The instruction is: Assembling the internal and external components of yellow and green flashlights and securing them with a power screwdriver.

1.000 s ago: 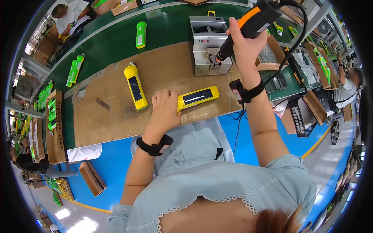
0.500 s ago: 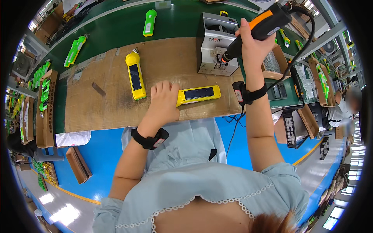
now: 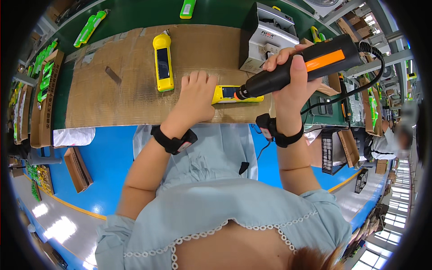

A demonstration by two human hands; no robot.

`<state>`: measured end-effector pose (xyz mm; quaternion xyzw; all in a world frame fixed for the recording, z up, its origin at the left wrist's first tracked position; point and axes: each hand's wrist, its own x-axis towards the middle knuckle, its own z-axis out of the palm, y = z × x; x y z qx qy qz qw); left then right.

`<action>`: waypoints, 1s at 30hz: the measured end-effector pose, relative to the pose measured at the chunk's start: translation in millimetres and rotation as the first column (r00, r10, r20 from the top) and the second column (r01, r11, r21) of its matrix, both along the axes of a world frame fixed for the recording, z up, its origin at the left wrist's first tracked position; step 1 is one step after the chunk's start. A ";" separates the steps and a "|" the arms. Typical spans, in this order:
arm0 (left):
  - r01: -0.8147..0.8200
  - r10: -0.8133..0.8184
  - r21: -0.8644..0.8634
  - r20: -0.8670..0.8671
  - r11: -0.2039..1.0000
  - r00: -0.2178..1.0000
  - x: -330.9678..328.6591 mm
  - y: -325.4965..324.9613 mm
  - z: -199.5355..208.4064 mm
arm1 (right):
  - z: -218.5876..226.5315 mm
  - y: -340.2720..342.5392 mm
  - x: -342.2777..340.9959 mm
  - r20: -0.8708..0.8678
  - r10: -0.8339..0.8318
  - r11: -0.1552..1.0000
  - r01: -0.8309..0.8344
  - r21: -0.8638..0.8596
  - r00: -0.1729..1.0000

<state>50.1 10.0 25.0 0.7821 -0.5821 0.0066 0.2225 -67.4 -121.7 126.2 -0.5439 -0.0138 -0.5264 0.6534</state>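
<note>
My right hand (image 3: 294, 85) is wrapped around a black and orange electric screwdriver (image 3: 334, 50). Its tip points left and down, over the dark panel of a yellow flashlight (image 3: 219, 94) lying crosswise on the cardboard; whether it touches cannot be told. At that flashlight's left end my left hand (image 3: 193, 99) is closed over it, hiding the end. A second yellow flashlight (image 3: 164, 83), also with a dark panel, lies lengthwise just beyond and left of my left hand. The silver screw feeder (image 3: 254, 42) stands behind the screwdriver.
A cardboard sheet (image 3: 130, 99) covers the green bench. Green flashlights (image 3: 90, 28) lie at the far left, another (image 3: 187, 9) at the back. A long carton (image 3: 48, 108) stands on the left edge. The screwdriver's cable (image 3: 351, 94) loops down on the right.
My right hand has brought the screwdriver from the screw feeder down and nearer, over the crosswise flashlight. My left hand stays on that flashlight. The whole view has shifted.
</note>
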 end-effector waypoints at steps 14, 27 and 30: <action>-0.009 0.008 -0.057 -0.023 0.998 1.000 -3.6 0.4 -4.9 | -24.1 17.7 18.3 -0.117 -0.044 0.996 0.035 -0.076 0.992; 0.064 -0.064 -0.012 0.051 0.998 0.997 4.7 -1.7 0.2 | -29.4 25.8 30.3 -0.246 -0.175 0.960 0.110 -0.259 0.953; 0.087 -0.085 -0.033 0.057 0.996 0.995 7.2 -2.0 1.3 | -29.3 25.9 31.5 -0.222 -0.177 0.959 0.117 -0.258 0.959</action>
